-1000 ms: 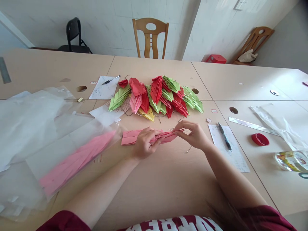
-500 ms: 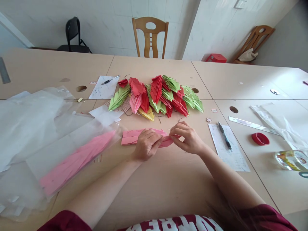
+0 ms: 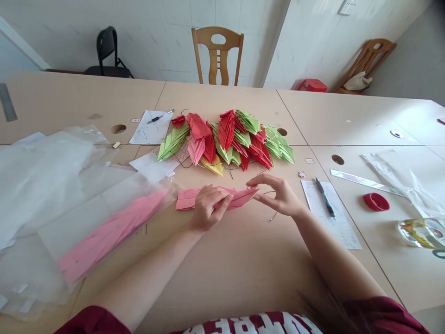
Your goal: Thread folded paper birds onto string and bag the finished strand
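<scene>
A folded strip of pink paper (image 3: 239,198) lies across the table in front of me, its pleated layers fanning a little at the right end. My left hand (image 3: 211,207) is closed around its middle, thumb on top. At the strip's right tip, my right hand (image 3: 276,194) has thumb and forefinger spread apart, one on each side of the paper. A thin dark cord (image 3: 273,217) with a small end hangs below the right fingers. Just beyond both hands sits a pile of folded red, green, pink and yellow paper pieces (image 3: 225,139) with loose strings.
Clear plastic sleeves (image 3: 45,171) cover the left side, one with pink paper (image 3: 114,236) inside. To the right are a written sheet (image 3: 330,222) with a pen (image 3: 325,198), a red tape ring (image 3: 376,202) and a glass cup (image 3: 420,232). Another note sheet (image 3: 149,130) lies farther back.
My right fingers have parted from their pinch and shifted slightly right, uncovering the strip's pointed end and the dark cord. The left hand keeps hold of the pink paper.
</scene>
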{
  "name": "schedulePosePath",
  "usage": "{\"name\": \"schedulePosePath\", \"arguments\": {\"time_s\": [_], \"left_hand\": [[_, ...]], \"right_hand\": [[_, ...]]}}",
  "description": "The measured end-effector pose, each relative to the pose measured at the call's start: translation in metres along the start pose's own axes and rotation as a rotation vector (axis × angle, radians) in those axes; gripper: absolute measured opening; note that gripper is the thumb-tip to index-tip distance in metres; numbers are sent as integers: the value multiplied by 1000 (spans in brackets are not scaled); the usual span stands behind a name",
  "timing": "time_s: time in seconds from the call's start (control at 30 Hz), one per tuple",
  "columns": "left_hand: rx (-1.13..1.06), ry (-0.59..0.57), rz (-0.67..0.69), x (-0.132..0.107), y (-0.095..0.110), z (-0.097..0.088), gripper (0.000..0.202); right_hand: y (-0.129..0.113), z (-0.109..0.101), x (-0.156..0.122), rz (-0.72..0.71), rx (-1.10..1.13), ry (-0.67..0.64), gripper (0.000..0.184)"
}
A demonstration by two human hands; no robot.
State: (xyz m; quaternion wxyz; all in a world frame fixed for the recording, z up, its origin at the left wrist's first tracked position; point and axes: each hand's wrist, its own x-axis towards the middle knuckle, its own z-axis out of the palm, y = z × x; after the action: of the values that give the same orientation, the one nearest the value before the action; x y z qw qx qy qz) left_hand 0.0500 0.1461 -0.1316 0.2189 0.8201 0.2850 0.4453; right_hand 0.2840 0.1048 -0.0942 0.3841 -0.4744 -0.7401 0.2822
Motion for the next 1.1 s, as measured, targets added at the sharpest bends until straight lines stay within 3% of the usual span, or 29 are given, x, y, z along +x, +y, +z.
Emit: {"name": "schedulePosePath", "arguments": {"time_s": [0.2,0.37,0.53,0.73,0.97,1.1], "left_hand": [[86,-53,17,-2,-8,5,15],[159,-96,65,-2,-10,4,10],[185,-181,166,-1,-3,4,9],[119,-227,161,-1,2,6,21],[27,-149,37,1,-1,3,26],[77,-122,44,0,-7,4,15]], "right_hand": [[1,5,0,-3,-44,80,12],[1,3,1,-219,-246,27,9],[-4,20,-1,-353,-522,-50,11],[-6,30,-1,-327,-513,-89,10],[-1,11,3,-287,-448,-35,7],[2,4,2,-273,-500,-14,6]]}}
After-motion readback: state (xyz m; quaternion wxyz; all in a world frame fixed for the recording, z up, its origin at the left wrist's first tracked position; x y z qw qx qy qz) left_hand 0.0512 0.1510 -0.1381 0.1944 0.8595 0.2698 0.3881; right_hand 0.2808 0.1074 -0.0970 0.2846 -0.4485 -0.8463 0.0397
